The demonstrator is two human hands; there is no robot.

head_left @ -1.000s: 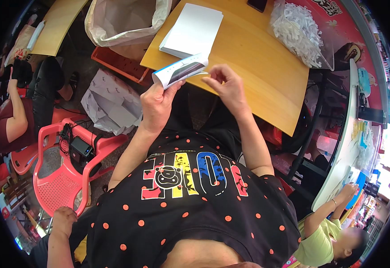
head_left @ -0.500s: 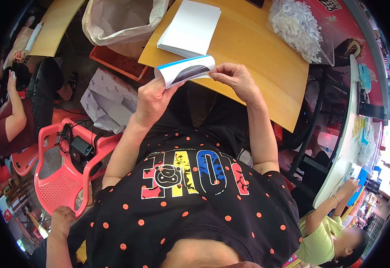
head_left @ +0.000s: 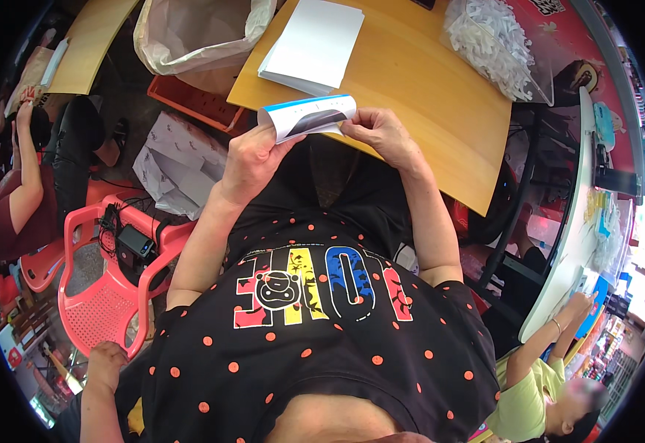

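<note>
A curled printed paper sheet (head_left: 293,122), white with a blue band and a dark picture, is between my hands just off the near edge of the wooden table (head_left: 418,111). My left hand (head_left: 254,159) grips its left end, with the thumb along the lower side and the other fingers partly hidden behind the paper. At the right end my right hand (head_left: 385,136) pinches the sheet's edge between thumb and bent fingers. A stack of white paper (head_left: 318,40) lies on the table just beyond the sheet.
A clear bin of white strips (head_left: 488,48) stands at the table's far right. Left of the table are an open pale sack (head_left: 197,37) and an orange crate (head_left: 189,103). A pink chair (head_left: 104,295) holds a small device. Other people sit or stand on both sides.
My right hand has shifted slightly left, its fingers more curled at the sheet's edge. The left hand has stayed nearly still. A person at far left has raised a hand.
</note>
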